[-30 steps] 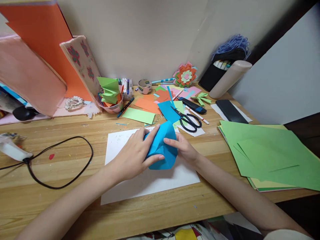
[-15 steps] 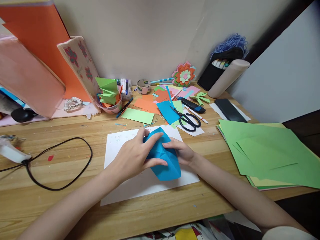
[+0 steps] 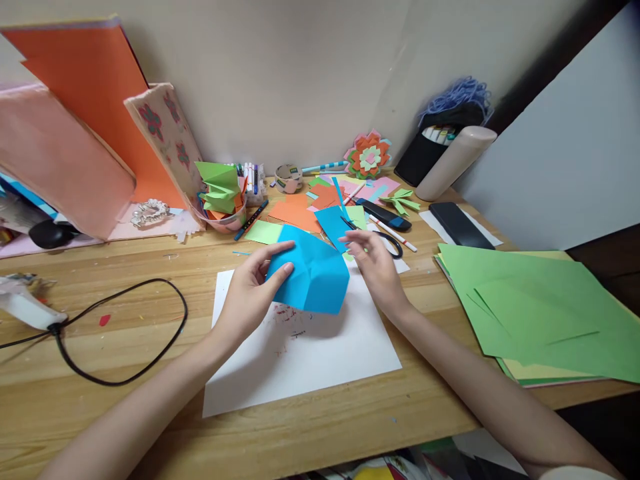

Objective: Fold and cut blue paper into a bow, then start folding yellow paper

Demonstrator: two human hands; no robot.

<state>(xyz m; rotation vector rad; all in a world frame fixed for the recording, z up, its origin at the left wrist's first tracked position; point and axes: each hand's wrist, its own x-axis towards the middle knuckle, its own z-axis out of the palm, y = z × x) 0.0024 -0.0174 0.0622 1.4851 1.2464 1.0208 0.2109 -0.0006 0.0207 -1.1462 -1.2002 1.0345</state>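
Note:
Above a white sheet (image 3: 310,367) hangs a creased piece of blue paper (image 3: 315,277), opened out nearly flat. My left hand (image 3: 255,280) pinches its left edge between thumb and fingers. To the right of the blue paper, my right hand (image 3: 377,270) is apart from it, fingers loosely bent with nothing visible in them. Behind that hand lie black-handled scissors (image 3: 394,245), partly hidden by it. Small red and dark marks show on the white sheet below the paper.
Green paper sheets (image 3: 550,307) are stacked at the right. A black cable (image 3: 183,333) loops on the left. Toward the wall stand a cup of paper scraps (image 3: 225,217), a tape roll (image 3: 289,179), a layered paper flower (image 3: 369,155) and a pale bottle (image 3: 455,163). A phone (image 3: 460,225) lies nearby.
The blue paper has been lifted, turned and spread wider. My right hand has let go of it and moved up and right, while my left hand has shifted to its left edge.

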